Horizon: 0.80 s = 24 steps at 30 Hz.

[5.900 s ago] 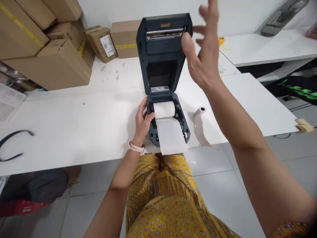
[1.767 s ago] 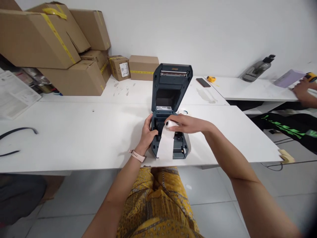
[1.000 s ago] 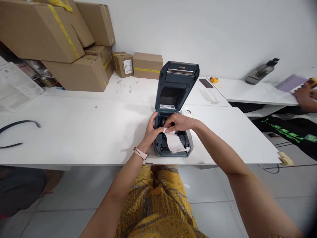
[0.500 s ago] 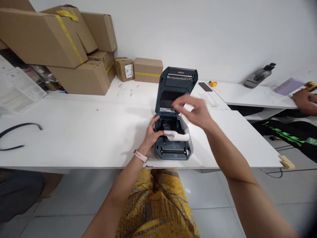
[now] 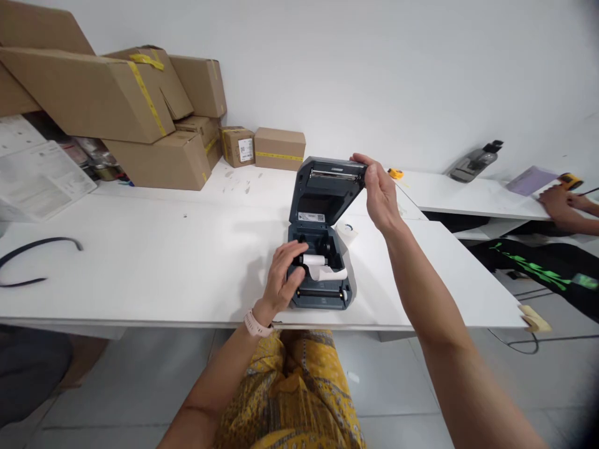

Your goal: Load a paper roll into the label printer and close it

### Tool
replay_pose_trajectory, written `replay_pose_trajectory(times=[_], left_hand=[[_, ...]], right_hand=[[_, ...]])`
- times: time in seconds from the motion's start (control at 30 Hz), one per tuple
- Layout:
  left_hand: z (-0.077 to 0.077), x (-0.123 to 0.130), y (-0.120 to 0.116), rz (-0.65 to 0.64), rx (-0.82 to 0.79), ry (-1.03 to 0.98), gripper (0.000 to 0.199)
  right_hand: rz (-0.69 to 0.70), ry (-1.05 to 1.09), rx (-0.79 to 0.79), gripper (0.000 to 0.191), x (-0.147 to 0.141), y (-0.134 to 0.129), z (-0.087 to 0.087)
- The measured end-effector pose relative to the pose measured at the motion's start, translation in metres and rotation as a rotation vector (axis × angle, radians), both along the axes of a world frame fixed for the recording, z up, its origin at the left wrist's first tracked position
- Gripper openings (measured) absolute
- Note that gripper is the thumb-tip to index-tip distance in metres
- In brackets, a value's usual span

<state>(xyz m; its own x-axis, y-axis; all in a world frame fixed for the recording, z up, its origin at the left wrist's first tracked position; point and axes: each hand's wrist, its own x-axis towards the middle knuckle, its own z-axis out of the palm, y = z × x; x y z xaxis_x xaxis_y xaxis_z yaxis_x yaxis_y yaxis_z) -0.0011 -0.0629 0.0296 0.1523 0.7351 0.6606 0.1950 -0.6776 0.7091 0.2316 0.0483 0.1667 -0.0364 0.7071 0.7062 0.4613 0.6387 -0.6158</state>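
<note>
A dark grey label printer (image 5: 322, 301) stands on the white table with its lid (image 5: 327, 165) tilted up. My right hand (image 5: 381, 193) grips the lid's upper right corner, thumb on the inner side. A small white paper roll (image 5: 313, 259) sits in the printer's bay, and a curled paper strip (image 5: 325, 273) leads from it toward the front roller (image 5: 322, 294). Over the left side of the bay, my left hand (image 5: 283, 274) has fingers and thumb apart, close to the roll and strip. Whether its fingertips touch them I cannot tell.
Another white roll (image 5: 346, 232) lies just right of the printer. Cardboard boxes (image 5: 154, 159) are stacked at the back left. A black strap (image 5: 37, 243) lies at the left. On the right are a bottle (image 5: 475, 163), a purple box (image 5: 531, 181) and another person's hands (image 5: 559, 202).
My right hand has moved from above the bay up to the lid's corner, and the lid has tilted forward. My left hand has shifted off the printer's side wall toward the roll.
</note>
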Motion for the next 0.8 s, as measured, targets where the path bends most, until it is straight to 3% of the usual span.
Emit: replay_pose_trajectory(times=[0.07,0.13,0.2,0.3,0.43,0.6,0.8], left_hand=[[0.004,0.005,-0.017,-0.023,0.127,0.146,0.057],[0.005,0.012,-0.028,0.044,0.223,0.263,0.062],[0.004,0.020,-0.034,0.141,0.290,0.326,0.049],[0.001,0.028,-0.041,0.224,0.392,0.326,0.013],[-0.003,0.032,-0.060,0.270,0.490,0.340,0.009],[-0.021,0.027,-0.084,0.400,0.551,0.375,0.015],[-0.048,0.021,-0.088,0.494,0.653,0.387,0.018]], right_hand=[[0.002,-0.001,0.055,0.060,0.002,-0.020,-0.009],[0.042,0.007,0.088,0.051,0.004,-0.040,-0.019],[0.100,0.008,0.115,0.043,0.005,-0.059,-0.030],[0.158,-0.013,0.126,0.039,0.008,-0.083,-0.046],[0.153,-0.063,0.116,0.041,0.008,-0.113,-0.072],[0.100,-0.159,0.182,0.044,0.003,-0.146,-0.111],[0.011,-0.268,0.255,0.052,-0.003,-0.168,-0.150]])
